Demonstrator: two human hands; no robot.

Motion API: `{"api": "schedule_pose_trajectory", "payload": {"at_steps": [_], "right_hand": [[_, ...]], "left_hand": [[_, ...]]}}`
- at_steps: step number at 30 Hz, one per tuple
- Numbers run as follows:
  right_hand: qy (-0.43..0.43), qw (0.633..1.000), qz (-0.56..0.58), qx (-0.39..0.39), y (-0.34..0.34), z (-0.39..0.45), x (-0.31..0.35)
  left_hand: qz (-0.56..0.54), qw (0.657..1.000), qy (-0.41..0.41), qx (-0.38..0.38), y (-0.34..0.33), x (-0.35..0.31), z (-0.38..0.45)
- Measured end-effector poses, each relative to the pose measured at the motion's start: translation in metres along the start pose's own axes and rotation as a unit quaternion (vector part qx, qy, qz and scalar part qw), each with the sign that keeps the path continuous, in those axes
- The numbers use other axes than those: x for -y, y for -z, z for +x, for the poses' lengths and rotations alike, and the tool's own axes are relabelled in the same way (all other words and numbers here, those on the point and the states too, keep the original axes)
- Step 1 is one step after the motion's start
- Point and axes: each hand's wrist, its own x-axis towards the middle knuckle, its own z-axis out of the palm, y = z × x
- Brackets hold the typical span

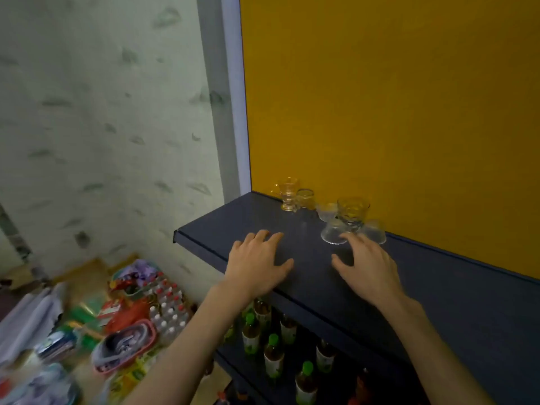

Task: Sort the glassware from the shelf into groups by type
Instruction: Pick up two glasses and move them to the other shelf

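Clear glassware stands at the back of a dark blue shelf (248, 217), against a yellow panel. On the left are a handled footed cup (287, 194) and a second handled cup (305, 198). To the right, a tumbler (353, 211) stands among small glass bowls, one of them upside down (333, 232), another at the right (377, 230). My left hand (257, 258) rests flat on the shelf, fingers spread, holding nothing. My right hand (365, 264) hovers with its fingers apart, fingertips close to the upturned bowl.
Below the shelf, a lower shelf holds several green-capped bottles (273, 355). On the floor at left lie packs of small water bottles (168, 305), a pink basket (122, 346) and colourful packages. A patterned wall stands at left.
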Motion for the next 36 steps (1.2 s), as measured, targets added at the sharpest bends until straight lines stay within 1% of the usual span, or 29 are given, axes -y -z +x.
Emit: {"api": "schedule_pose_trajectory", "payload": {"at_steps": [5, 10, 15, 22, 26, 31, 36], "right_hand": [[-0.056, 0.998, -0.031, -0.012, -0.016, 0.023, 0.000], [-0.123, 0.990, -0.065, -0.034, -0.036, 0.048, 0.010], [-0.181, 0.978, -0.095, -0.043, -0.053, 0.070, 0.030], [-0.251, 0.960, -0.112, -0.050, -0.069, 0.073, 0.042], [-0.266, 0.953, -0.135, -0.053, -0.071, 0.074, 0.038], [-0.266, 0.952, -0.138, -0.058, -0.070, 0.082, 0.032], [-0.240, 0.959, -0.134, -0.063, -0.076, 0.094, 0.034]], "left_hand": [[-0.037, 0.998, -0.042, 0.031, -0.026, 0.023, 0.061], [-0.060, 0.993, -0.095, 0.037, -0.044, 0.047, 0.121], [-0.082, 0.986, -0.145, 0.016, -0.048, 0.066, 0.180], [-0.090, 0.972, -0.215, -0.013, -0.057, 0.055, 0.243], [-0.060, 0.970, -0.237, -0.017, -0.065, 0.039, 0.266], [-0.004, 0.973, -0.231, 0.016, -0.074, 0.032, 0.277], [-0.022, 0.972, -0.234, 0.005, -0.076, 0.039, 0.276]]}}
